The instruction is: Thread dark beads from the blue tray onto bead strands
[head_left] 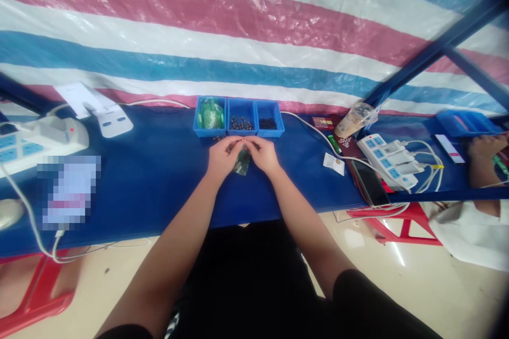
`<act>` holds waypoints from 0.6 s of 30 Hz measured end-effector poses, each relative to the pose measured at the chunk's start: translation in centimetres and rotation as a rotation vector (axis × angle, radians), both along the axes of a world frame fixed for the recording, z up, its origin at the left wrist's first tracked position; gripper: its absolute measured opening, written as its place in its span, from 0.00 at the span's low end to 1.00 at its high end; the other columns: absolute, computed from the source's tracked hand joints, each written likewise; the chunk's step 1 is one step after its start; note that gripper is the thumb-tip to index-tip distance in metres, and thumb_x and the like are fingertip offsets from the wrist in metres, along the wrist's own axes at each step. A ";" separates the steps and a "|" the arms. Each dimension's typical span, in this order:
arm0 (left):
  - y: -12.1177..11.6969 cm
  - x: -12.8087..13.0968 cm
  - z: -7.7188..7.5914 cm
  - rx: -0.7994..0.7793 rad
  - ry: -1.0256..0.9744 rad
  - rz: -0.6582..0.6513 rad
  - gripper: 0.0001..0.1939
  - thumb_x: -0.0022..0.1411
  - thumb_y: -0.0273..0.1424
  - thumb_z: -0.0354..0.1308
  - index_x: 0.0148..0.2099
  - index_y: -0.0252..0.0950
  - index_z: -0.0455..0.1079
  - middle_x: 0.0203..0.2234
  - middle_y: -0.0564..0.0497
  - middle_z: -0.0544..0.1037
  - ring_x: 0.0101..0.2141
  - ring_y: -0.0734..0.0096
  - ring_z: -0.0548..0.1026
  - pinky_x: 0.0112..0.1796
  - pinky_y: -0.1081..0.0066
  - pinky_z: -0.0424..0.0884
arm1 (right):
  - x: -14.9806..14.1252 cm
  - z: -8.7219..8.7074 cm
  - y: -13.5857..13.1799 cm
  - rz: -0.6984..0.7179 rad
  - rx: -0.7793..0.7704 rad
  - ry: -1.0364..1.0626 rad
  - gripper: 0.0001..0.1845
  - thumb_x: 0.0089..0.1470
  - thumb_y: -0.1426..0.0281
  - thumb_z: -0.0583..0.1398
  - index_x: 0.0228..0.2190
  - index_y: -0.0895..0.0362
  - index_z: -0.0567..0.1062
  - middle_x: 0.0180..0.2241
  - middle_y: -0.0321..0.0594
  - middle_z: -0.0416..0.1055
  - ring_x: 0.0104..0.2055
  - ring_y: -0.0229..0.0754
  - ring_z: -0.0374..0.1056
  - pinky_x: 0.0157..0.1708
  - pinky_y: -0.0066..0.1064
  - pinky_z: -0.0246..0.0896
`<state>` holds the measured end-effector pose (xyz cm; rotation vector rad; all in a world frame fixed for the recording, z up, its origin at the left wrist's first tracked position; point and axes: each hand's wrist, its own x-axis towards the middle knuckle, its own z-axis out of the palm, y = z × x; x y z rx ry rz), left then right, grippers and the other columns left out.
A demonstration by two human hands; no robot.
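My left hand (pixel 224 156) and my right hand (pixel 260 153) meet over the blue table, fingertips pinched together. A small see-through greenish plastic bag (pixel 241 164) hangs down between them, its top edge hidden by my fingers. Just beyond my hands stands a row of three joined blue bins. The left bin (pixel 210 131) holds green plastic bags (pixel 210 114). Small metallic pieces (pixel 242 124), perhaps screws, lie in the middle one, and small dark pieces (pixel 268 124) in the right one. A few tiny pieces lie by my left fingers.
Rightward are a plastic cup (pixel 353 121), a white packet (pixel 334 164), a dark phone (pixel 370 183) and a power strip (pixel 387 161) with cables. Leftward are a pixelated phone (pixel 69 190), a white stand (pixel 113 121) and another power strip (pixel 43 140). A co-worker's hand (pixel 487 153) is far right.
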<state>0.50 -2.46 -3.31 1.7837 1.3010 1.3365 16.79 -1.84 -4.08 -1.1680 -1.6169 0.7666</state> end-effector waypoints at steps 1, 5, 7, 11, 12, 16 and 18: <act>0.0 0.0 0.1 0.002 0.003 0.004 0.12 0.66 0.38 0.61 0.46 0.38 0.79 0.35 0.50 0.84 0.34 0.70 0.80 0.37 0.71 0.75 | 0.0 0.0 0.0 0.013 -0.005 0.005 0.15 0.64 0.60 0.59 0.42 0.53 0.82 0.37 0.39 0.81 0.36 0.41 0.77 0.43 0.32 0.72; 0.0 0.1 0.1 0.013 -0.001 0.013 0.12 0.66 0.38 0.61 0.46 0.38 0.80 0.36 0.50 0.84 0.33 0.70 0.80 0.39 0.71 0.76 | 0.0 0.1 -0.1 0.045 0.002 0.037 0.15 0.64 0.62 0.58 0.43 0.54 0.82 0.38 0.39 0.81 0.36 0.40 0.76 0.42 0.32 0.71; 0.0 0.1 0.0 0.017 -0.002 0.009 0.12 0.66 0.38 0.61 0.46 0.39 0.80 0.36 0.50 0.84 0.34 0.70 0.80 0.39 0.71 0.76 | 0.0 0.2 -0.1 0.052 0.002 0.051 0.14 0.64 0.62 0.58 0.43 0.54 0.82 0.37 0.39 0.81 0.35 0.40 0.76 0.41 0.32 0.71; 0.1 0.1 -0.4 0.011 -0.021 -0.004 0.13 0.67 0.38 0.60 0.48 0.38 0.79 0.37 0.49 0.84 0.35 0.68 0.81 0.38 0.70 0.76 | -0.1 0.3 -0.1 0.022 -0.018 0.045 0.13 0.63 0.61 0.59 0.41 0.54 0.81 0.34 0.38 0.80 0.34 0.39 0.74 0.39 0.31 0.70; 0.1 0.0 -0.4 0.008 -0.024 -0.001 0.13 0.67 0.38 0.59 0.49 0.38 0.78 0.37 0.49 0.83 0.36 0.68 0.82 0.39 0.70 0.76 | -0.1 0.3 -0.2 0.002 -0.023 0.049 0.13 0.62 0.61 0.60 0.40 0.54 0.81 0.33 0.38 0.79 0.33 0.39 0.74 0.38 0.32 0.69; 0.1 0.1 -0.4 0.005 -0.015 0.034 0.12 0.68 0.37 0.59 0.49 0.39 0.78 0.36 0.49 0.83 0.34 0.69 0.82 0.39 0.70 0.76 | -0.3 0.8 -0.1 -0.075 -0.084 0.111 0.13 0.57 0.59 0.64 0.37 0.56 0.80 0.30 0.38 0.78 0.31 0.39 0.73 0.37 0.32 0.70; 0.1 0.1 -0.3 0.010 -0.009 0.047 0.12 0.68 0.36 0.58 0.49 0.38 0.78 0.34 0.50 0.83 0.33 0.71 0.81 0.39 0.71 0.76 | -0.4 1.0 0.0 -0.126 -0.123 0.144 0.14 0.57 0.58 0.63 0.36 0.56 0.80 0.29 0.38 0.78 0.29 0.39 0.73 0.36 0.32 0.70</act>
